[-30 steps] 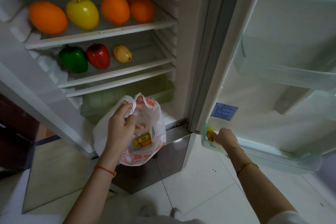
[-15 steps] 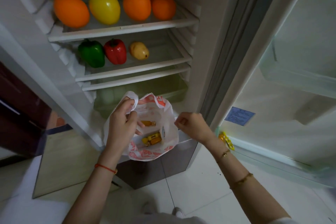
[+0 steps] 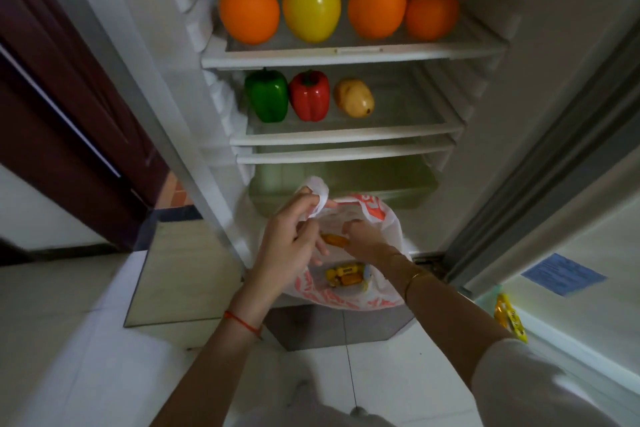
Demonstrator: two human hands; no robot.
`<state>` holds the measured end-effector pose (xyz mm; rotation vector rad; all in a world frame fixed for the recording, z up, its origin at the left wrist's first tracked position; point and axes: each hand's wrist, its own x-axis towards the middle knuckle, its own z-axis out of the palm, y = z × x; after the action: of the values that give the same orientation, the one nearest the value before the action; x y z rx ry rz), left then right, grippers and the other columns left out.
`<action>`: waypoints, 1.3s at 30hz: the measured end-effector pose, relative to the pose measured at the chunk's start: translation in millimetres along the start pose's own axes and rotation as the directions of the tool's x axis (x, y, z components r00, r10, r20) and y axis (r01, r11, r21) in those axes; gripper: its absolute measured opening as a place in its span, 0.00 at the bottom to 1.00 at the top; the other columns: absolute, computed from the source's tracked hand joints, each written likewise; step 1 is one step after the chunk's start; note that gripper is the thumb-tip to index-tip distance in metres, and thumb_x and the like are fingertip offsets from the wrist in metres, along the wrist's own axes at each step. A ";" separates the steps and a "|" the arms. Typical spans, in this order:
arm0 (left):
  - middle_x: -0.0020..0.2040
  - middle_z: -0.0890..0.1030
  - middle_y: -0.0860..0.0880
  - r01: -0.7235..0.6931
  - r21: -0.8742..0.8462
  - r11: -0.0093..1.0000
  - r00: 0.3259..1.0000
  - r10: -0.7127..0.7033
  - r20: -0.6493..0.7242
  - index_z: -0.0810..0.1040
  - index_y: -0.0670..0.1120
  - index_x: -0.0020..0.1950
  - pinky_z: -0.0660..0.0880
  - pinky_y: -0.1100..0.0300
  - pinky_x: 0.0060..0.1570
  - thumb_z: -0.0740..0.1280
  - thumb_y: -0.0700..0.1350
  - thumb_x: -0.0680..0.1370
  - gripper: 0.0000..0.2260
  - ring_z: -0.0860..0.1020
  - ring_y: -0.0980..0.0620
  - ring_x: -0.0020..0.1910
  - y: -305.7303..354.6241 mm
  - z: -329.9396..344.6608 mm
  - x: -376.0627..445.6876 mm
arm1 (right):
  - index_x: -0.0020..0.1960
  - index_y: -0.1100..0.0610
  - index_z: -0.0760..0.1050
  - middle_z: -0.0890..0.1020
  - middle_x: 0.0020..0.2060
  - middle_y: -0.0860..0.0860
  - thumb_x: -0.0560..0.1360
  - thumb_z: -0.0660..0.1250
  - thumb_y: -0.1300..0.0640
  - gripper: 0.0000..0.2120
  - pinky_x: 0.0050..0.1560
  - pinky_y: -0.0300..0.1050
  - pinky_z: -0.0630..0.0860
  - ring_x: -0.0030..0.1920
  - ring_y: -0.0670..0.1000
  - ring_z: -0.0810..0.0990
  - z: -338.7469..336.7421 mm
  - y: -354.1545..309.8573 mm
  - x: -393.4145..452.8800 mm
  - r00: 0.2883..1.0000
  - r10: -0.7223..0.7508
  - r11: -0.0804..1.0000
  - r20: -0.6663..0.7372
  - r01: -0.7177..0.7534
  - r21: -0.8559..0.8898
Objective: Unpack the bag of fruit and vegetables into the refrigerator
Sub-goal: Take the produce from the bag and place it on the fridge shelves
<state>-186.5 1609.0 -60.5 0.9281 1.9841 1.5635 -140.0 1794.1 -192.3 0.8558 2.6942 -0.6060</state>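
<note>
Left hand (image 3: 289, 246) pinches the handle of the white-and-orange bag (image 3: 388, 236), holding it open in front of the fridge's lower drawer (image 3: 346, 180). Right hand (image 3: 362, 241) is inside the bag mouth, fingers curled round an orange piece (image 3: 333, 239). Yellow packets (image 3: 346, 274) lie at the bag bottom, below both hands. Another yellow packet (image 3: 510, 317) sits in the door bin, well right of the right hand.

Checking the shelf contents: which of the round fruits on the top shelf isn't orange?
The yellow apple, second from the left on the top shelf. It is yellow with a dark stem, standing between two oranges; every other fruit there is orange.
</note>
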 end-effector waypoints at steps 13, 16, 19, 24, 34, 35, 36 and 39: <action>0.55 0.79 0.37 -0.016 0.018 1.000 1.000 0.015 0.026 0.74 0.39 0.60 0.79 0.53 0.25 0.57 0.31 0.79 0.13 0.81 0.51 0.28 -18.1 -17.6 18.4 | 0.58 0.57 0.76 0.80 0.53 0.54 0.77 0.64 0.53 0.12 0.52 0.44 0.73 0.54 0.55 0.79 38.0 4.5 51.8 0.991 -0.122 0.985 0.052 0.127 -0.113; 0.53 0.80 0.39 -0.013 0.013 1.000 1.000 0.012 0.028 0.74 0.41 0.60 0.78 0.54 0.25 0.57 0.31 0.79 0.13 0.82 0.49 0.29 -18.3 -16.2 20.5 | 0.48 0.54 0.74 0.76 0.43 0.48 0.75 0.67 0.48 0.09 0.45 0.39 0.68 0.44 0.49 0.74 32.3 4.9 38.7 0.973 -0.194 0.976 0.125 0.204 -0.076; 0.46 0.80 0.45 0.023 -0.007 1.000 1.000 -0.023 0.004 0.74 0.46 0.58 0.79 0.50 0.25 0.57 0.30 0.79 0.15 0.81 0.50 0.27 -16.5 -12.8 20.4 | 0.46 0.51 0.71 0.74 0.43 0.47 0.76 0.67 0.50 0.07 0.47 0.38 0.66 0.44 0.49 0.73 34.7 15.4 21.6 0.950 -0.238 0.956 0.204 0.266 -0.123; 0.38 0.81 0.52 0.047 -0.024 0.999 0.999 -0.046 0.020 0.75 0.48 0.58 0.79 0.56 0.25 0.57 0.30 0.80 0.16 0.80 0.50 0.27 -13.1 -4.5 18.7 | 0.55 0.58 0.77 0.80 0.53 0.56 0.78 0.65 0.52 0.11 0.53 0.45 0.70 0.55 0.57 0.77 34.6 40.0 -1.0 0.959 -0.245 0.945 0.144 0.269 -0.184; 0.43 0.80 0.50 0.037 0.021 0.999 0.998 -0.038 0.050 0.72 0.55 0.57 0.79 0.59 0.27 0.57 0.32 0.81 0.18 0.81 0.53 0.29 -11.1 2.4 15.5 | 0.64 0.56 0.75 0.78 0.61 0.55 0.82 0.59 0.49 0.16 0.67 0.48 0.69 0.63 0.56 0.76 50.8 36.1 0.7 0.967 -0.210 0.928 0.144 0.244 -0.281; 0.43 0.80 0.49 0.041 0.024 0.999 0.998 -0.042 0.048 0.72 0.54 0.58 0.79 0.59 0.27 0.58 0.32 0.81 0.17 0.81 0.53 0.29 -12.7 2.4 15.0 | 0.64 0.55 0.75 0.78 0.62 0.54 0.81 0.60 0.49 0.16 0.68 0.47 0.68 0.63 0.56 0.76 51.2 36.8 -0.1 0.967 -0.213 0.935 0.138 0.242 -0.259; 0.43 0.80 0.47 0.044 0.027 0.999 0.998 -0.045 0.047 0.73 0.53 0.59 0.79 0.57 0.27 0.58 0.32 0.81 0.16 0.82 0.53 0.30 -13.7 2.6 14.7 | 0.64 0.55 0.75 0.78 0.62 0.54 0.81 0.61 0.48 0.16 0.67 0.46 0.69 0.63 0.55 0.76 51.1 37.2 -0.3 0.970 -0.204 0.944 0.133 0.231 -0.237; 0.45 0.80 0.46 0.049 0.036 0.998 0.998 -0.051 0.049 0.72 0.51 0.60 0.81 0.53 0.28 0.58 0.33 0.81 0.15 0.82 0.51 0.30 -13.8 3.2 13.8 | 0.64 0.57 0.74 0.79 0.60 0.55 0.80 0.63 0.50 0.16 0.66 0.49 0.71 0.62 0.57 0.77 51.8 36.5 -1.2 0.968 -0.228 0.941 0.107 0.247 -0.229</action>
<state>-196.7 1619.5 -73.8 0.9154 1.9906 1.4688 -111.7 1796.8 -249.0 0.4379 2.7449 -0.3392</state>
